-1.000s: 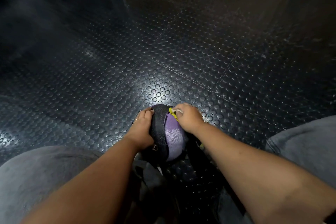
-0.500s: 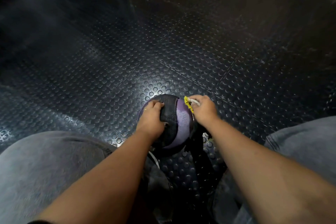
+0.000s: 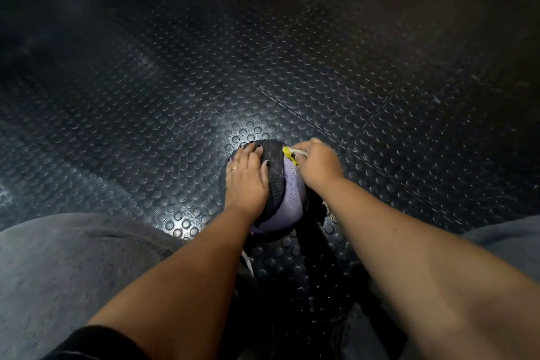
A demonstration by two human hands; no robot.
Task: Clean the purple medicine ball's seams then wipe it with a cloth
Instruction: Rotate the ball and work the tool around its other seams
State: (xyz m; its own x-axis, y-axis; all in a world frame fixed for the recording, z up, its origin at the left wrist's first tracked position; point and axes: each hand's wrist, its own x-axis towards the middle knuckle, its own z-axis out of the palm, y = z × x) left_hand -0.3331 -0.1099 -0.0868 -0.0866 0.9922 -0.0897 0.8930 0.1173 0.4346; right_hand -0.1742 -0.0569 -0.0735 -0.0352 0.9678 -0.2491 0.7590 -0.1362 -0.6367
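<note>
A purple medicine ball (image 3: 287, 198) with a black band across it sits on the studded floor between my knees. My left hand (image 3: 247, 179) lies flat on the ball's left side, fingers spread over the black band. My right hand (image 3: 318, 165) grips a small brush (image 3: 290, 154) with yellow bristles and a pale handle. The bristles touch the seam where the black band meets the purple panel, near the ball's far top. Most of the handle is hidden inside my fist.
Black rubber floor (image 3: 263, 76) with raised round studs spreads all around, dimly lit. My grey-clad knees (image 3: 67, 266) frame the ball on both sides. A dark strap or cloth (image 3: 314, 213) lies under the ball's right side.
My left hand has flattened and spread further over the ball's left side. The brush has stayed on the seam at the far top, and the view has shifted.
</note>
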